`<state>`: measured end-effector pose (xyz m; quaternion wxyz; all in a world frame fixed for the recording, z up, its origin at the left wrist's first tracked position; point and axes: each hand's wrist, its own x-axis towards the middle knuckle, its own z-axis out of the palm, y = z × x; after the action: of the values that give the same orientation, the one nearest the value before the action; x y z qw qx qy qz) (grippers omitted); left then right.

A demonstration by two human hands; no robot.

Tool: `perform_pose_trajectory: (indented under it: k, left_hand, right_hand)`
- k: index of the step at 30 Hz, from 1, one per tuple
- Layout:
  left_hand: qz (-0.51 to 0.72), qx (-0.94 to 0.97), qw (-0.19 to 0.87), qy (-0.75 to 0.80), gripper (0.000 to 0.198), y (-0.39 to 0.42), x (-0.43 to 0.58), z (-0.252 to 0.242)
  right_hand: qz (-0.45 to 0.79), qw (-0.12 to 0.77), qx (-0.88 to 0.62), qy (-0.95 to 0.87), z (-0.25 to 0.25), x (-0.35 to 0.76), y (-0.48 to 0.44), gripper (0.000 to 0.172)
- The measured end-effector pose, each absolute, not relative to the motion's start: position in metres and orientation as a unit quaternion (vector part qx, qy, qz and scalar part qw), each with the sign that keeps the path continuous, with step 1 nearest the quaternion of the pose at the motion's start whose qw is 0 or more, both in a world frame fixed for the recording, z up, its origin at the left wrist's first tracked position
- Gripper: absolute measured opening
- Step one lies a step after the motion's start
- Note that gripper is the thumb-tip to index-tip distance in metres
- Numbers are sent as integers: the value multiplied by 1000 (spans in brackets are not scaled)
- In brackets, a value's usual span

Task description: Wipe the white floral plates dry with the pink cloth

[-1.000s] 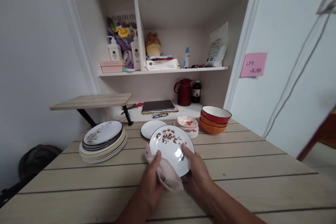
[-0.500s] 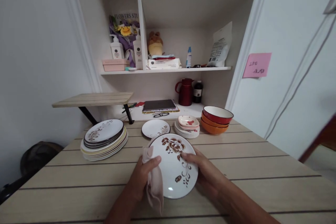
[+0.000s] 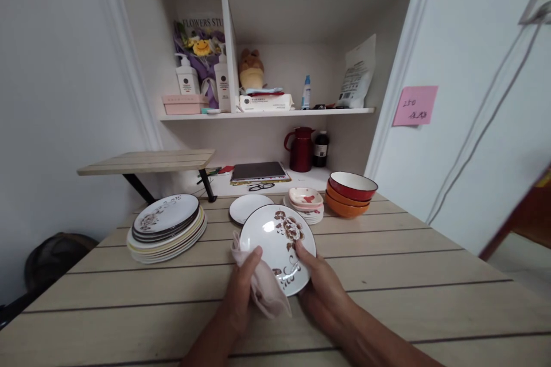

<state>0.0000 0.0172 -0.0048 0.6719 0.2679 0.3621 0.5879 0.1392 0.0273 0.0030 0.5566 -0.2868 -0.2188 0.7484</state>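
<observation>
A white plate (image 3: 262, 241) with a dark rim and brown flowers is held up over the table, tilted toward me. My left hand (image 3: 244, 287) grips a pale pink cloth (image 3: 270, 292) against the plate's left edge, thumb on top. My right hand (image 3: 321, 275) clasps the right edge, its thumb on the printed face and the other fingers underneath. Just behind lies another dark-rimmed plate (image 3: 247, 206), partly covered by the held one. To the left stands a stack of larger plates (image 3: 166, 215), flowered ones on top.
Small dishes (image 3: 306, 197) are stacked behind the held plate, beside nested red and orange bowls (image 3: 350, 195). A low wooden riser (image 3: 146, 161) overhangs the back left. Glasses (image 3: 260, 187), a laptop (image 3: 258, 170) and a red jug (image 3: 300, 150) sit at the back.
The held plate has moved up a little and turned, its flowers shifting clockwise. The cloth has swung to the right beneath my left thumb. The camera view has shifted slightly.
</observation>
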Motion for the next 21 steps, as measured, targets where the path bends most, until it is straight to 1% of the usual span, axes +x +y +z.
perform_pose_trajectory:
  k: [7, 11, 14, 18, 21]
  left_hand:
    - [595, 237, 673, 370, 64, 17, -15, 3]
    - [563, 246, 704, 357, 63, 9, -19, 11]
    - [538, 269, 719, 348, 63, 3, -18, 15]
    - [525, 310, 711, 350, 63, 1, -18, 15]
    - [535, 318, 698, 354, 64, 4, -18, 13]
  right_hand:
    - [772, 467, -268, -338, 16, 149, 27, 57]
    - [772, 447, -267, -364, 27, 164, 28, 62]
    - [768, 444, -268, -376, 32, 174, 27, 58]
    - [781, 400, -295, -378, 33, 178, 24, 53]
    - [764, 422, -312, -375, 30, 172, 22, 49]
